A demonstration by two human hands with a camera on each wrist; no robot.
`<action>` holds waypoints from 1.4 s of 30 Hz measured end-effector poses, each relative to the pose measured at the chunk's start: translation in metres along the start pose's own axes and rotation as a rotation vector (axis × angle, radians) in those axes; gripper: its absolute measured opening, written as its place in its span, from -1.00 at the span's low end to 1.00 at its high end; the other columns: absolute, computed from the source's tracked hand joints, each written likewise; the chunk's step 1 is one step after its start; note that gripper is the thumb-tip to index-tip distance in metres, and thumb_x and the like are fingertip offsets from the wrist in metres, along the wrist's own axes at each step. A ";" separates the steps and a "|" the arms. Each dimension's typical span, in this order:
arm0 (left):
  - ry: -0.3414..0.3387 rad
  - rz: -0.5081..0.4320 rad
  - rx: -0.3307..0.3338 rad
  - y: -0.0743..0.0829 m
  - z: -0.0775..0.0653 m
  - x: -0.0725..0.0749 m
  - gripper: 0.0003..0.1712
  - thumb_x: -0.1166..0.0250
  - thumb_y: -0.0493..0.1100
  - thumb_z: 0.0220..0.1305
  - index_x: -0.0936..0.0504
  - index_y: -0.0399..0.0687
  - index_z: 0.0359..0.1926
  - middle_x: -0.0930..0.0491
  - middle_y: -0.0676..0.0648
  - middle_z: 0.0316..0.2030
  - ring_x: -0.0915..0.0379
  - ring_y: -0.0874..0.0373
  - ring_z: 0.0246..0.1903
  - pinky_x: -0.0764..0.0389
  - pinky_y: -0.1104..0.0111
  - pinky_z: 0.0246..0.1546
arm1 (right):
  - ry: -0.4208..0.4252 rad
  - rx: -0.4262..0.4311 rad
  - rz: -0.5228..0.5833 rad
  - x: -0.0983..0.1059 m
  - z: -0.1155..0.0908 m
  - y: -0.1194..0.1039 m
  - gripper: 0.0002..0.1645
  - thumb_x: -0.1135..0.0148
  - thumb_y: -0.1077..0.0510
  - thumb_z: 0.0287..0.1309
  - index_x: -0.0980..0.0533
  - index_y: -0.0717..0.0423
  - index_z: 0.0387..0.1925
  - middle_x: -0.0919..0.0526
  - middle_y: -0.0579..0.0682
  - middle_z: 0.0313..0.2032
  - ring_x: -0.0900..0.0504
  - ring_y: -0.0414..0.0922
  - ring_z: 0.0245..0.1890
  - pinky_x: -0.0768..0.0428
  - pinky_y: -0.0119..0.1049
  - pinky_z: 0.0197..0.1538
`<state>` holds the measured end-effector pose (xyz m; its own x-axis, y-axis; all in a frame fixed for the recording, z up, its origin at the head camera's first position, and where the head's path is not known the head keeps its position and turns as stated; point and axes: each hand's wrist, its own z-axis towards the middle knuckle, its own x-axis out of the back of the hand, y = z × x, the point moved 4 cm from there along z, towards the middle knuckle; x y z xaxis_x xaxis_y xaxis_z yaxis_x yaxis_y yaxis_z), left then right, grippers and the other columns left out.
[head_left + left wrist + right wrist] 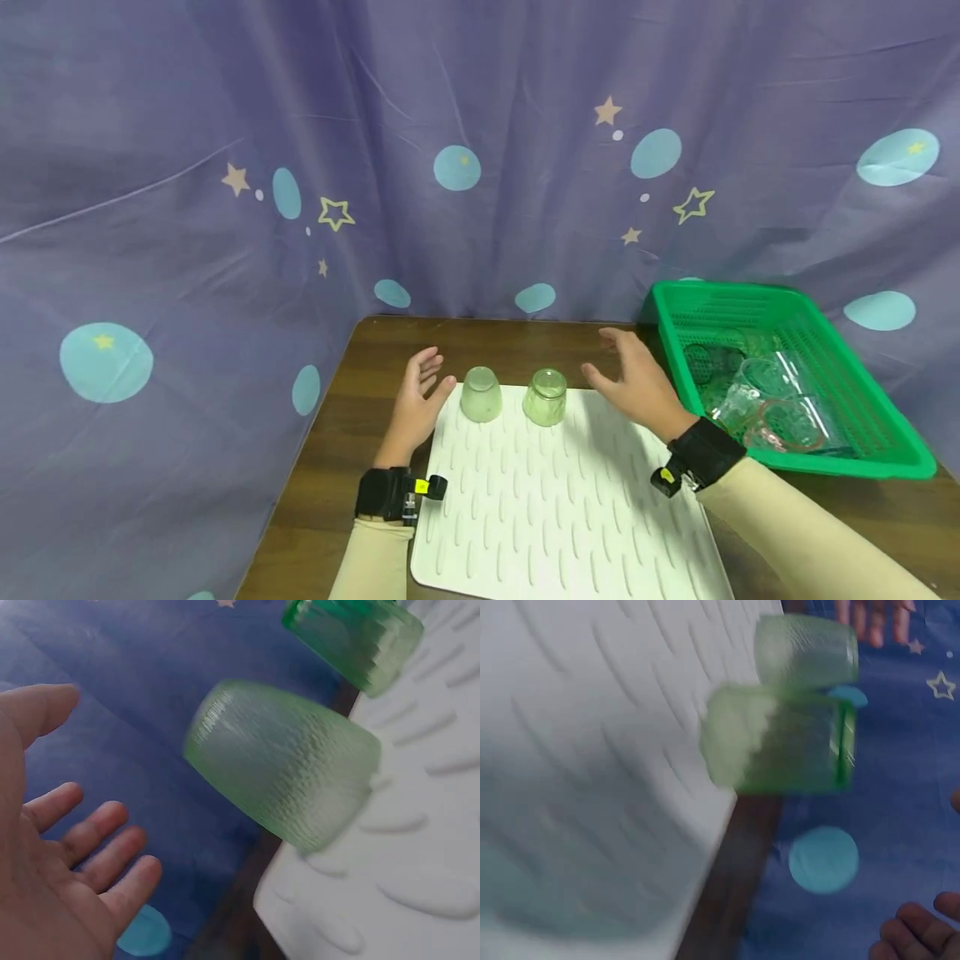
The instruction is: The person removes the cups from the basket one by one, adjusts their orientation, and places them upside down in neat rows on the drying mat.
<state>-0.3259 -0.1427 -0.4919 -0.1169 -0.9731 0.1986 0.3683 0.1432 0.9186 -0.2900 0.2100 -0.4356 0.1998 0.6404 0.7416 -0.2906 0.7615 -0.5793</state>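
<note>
Two pale green glasses stand upside down near the far edge of a white ridged drying mat (555, 508). The left glass (481, 395) looks frosted and finely textured; the right glass (545, 398) is clearer, with a thick green base. Beside the left glass is my left hand (417, 406), its fingers loosely bent and holding nothing. My right hand (633, 379) hovers right of the other glass, thumb and fingers apart, with nothing in it. In the left wrist view, a gap separates the hand (67, 862) from the frosted glass (285, 761).
A green plastic basket (877, 408) sits on the right of the brown wooden table (322, 467), with several clear glasses (787, 417) inside. A purple patterned curtain (487, 233) hangs behind the table. Black camera straps circle both wrists.
</note>
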 end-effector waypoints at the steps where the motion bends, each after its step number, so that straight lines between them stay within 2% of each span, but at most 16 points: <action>1: 0.013 -0.011 0.004 -0.003 0.000 0.002 -0.25 -0.29 -0.07 0.50 -0.17 -0.21 0.52 -0.33 -0.34 0.37 -0.24 -0.26 0.41 -0.25 -0.12 0.47 | 0.008 -0.004 -0.010 0.007 0.003 0.001 -0.17 -0.28 -0.12 0.41 -0.25 0.28 0.46 -0.44 0.28 0.23 -0.45 0.23 0.22 -0.50 0.21 0.15; 4: 0.054 -0.036 0.020 -0.012 0.001 0.007 -0.26 -0.30 -0.06 0.50 -0.20 -0.23 0.51 -0.35 -0.34 0.35 -0.26 -0.30 0.39 -0.28 -0.12 0.45 | 0.016 -0.016 -0.032 0.029 0.010 0.006 -0.18 -0.22 -0.11 0.45 -0.23 0.31 0.47 -0.40 0.33 0.26 -0.42 0.27 0.23 -0.46 0.23 0.15; 9: 0.062 -0.068 0.062 -0.028 -0.002 0.007 -0.28 -0.29 -0.11 0.50 -0.20 -0.23 0.51 -0.32 -0.40 0.37 -0.28 -0.29 0.39 -0.32 -0.08 0.43 | -0.018 -0.037 -0.161 0.055 0.018 0.024 -0.19 -0.18 -0.15 0.48 -0.26 0.32 0.46 -0.37 0.39 0.30 -0.34 0.35 0.29 -0.35 0.32 0.26; 13: 0.103 -0.124 0.118 -0.048 -0.004 0.007 -0.33 -0.24 -0.23 0.52 -0.20 -0.31 0.50 -0.31 -0.43 0.36 -0.29 -0.31 0.36 -0.42 0.17 0.36 | -0.079 -0.078 -0.242 0.071 0.018 0.042 -0.14 -0.17 -0.18 0.47 -0.24 0.36 0.47 -0.32 0.45 0.32 -0.28 0.44 0.30 -0.32 0.41 0.24; 17: 0.167 -0.181 0.122 -0.058 -0.006 0.007 -0.39 -0.18 -0.35 0.52 -0.20 -0.43 0.47 -0.33 -0.51 0.33 -0.31 -0.36 0.30 -0.44 0.49 0.19 | -0.151 -0.131 -0.280 0.088 0.017 0.061 -0.10 -0.19 -0.13 0.45 -0.17 0.42 0.49 -0.24 0.53 0.33 -0.22 0.51 0.29 -0.32 0.47 0.18; 20: 0.187 -0.190 0.114 -0.050 -0.009 0.006 -0.40 -0.16 -0.38 0.51 -0.19 -0.51 0.44 -0.34 -0.56 0.30 -0.33 -0.36 0.25 -0.43 0.56 0.12 | -0.217 -0.168 -0.323 0.101 0.015 0.075 -0.02 -0.23 -0.12 0.42 -0.10 0.46 0.51 -0.13 0.59 0.36 -0.15 0.57 0.30 -0.30 0.52 0.16; 24: 0.185 -0.183 0.119 -0.037 -0.014 0.004 -0.41 -0.17 -0.35 0.51 -0.21 -0.52 0.42 -0.36 -0.57 0.27 -0.37 -0.31 0.22 -0.46 0.55 0.12 | -0.288 -0.219 -0.375 0.120 0.008 0.095 0.10 -0.29 -0.16 0.37 -0.02 0.51 0.52 -0.03 0.67 0.37 -0.07 0.63 0.30 -0.28 0.55 0.15; 30: 0.189 -0.184 0.128 -0.036 -0.016 0.003 -0.43 -0.16 -0.34 0.52 -0.23 -0.51 0.41 -0.39 -0.53 0.24 -0.40 -0.27 0.20 -0.48 0.57 0.10 | -0.328 -0.301 -0.432 0.145 -0.006 0.130 0.15 -0.33 -0.19 0.33 -0.03 0.60 0.46 0.00 0.75 0.30 -0.08 0.69 0.22 -0.32 0.55 0.06; 36: 0.189 -0.182 0.153 -0.034 -0.018 0.002 -0.44 -0.16 -0.36 0.52 -0.24 -0.49 0.41 -0.41 -0.51 0.24 -0.43 -0.19 0.17 -0.49 0.57 0.08 | -0.358 -0.337 -0.452 0.162 -0.022 0.157 0.13 -0.37 -0.14 0.27 -0.09 0.70 0.36 -0.04 0.82 0.20 -0.17 0.69 0.12 -0.39 0.51 0.01; 42: 0.182 -0.194 0.165 -0.030 -0.020 0.003 -0.42 -0.16 -0.35 0.52 -0.22 -0.45 0.44 -0.40 -0.50 0.26 -0.41 -0.20 0.19 -0.47 0.56 0.09 | -0.429 -0.331 -0.433 0.168 -0.029 0.169 0.04 -0.40 -0.13 0.23 -0.22 0.73 0.24 -0.23 0.80 0.15 -0.26 0.67 0.10 -0.47 0.45 -0.03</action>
<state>-0.3194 -0.1536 -0.5259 0.0023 -0.9993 -0.0364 0.1985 -0.0352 0.9795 -0.2785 0.4489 -0.4189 -0.1736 0.2277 0.9581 0.0458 0.9737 -0.2231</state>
